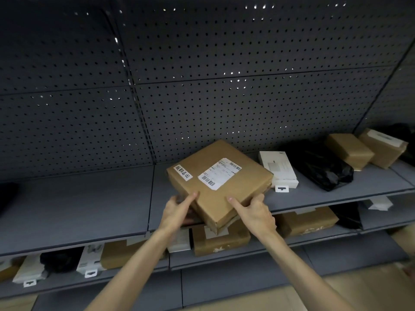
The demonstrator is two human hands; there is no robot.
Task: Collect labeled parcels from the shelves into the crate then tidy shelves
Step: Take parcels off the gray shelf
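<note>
Two hands hold a flat cardboard parcel at the near edge of the grey metal shelf (89,198).

The perforated back panel (202,63) rises dark behind; the brown parcel (219,182), matte with a white barcode label (219,173), overhangs the shelf lip. The left hand (179,209) grips its near-left corner, fingers curled beneath, forefinger straight on top; the right hand (254,212) clasps the near-right edge likewise. To the right lie a crinkled black bag (321,167) and a white carton (278,168).
</note>
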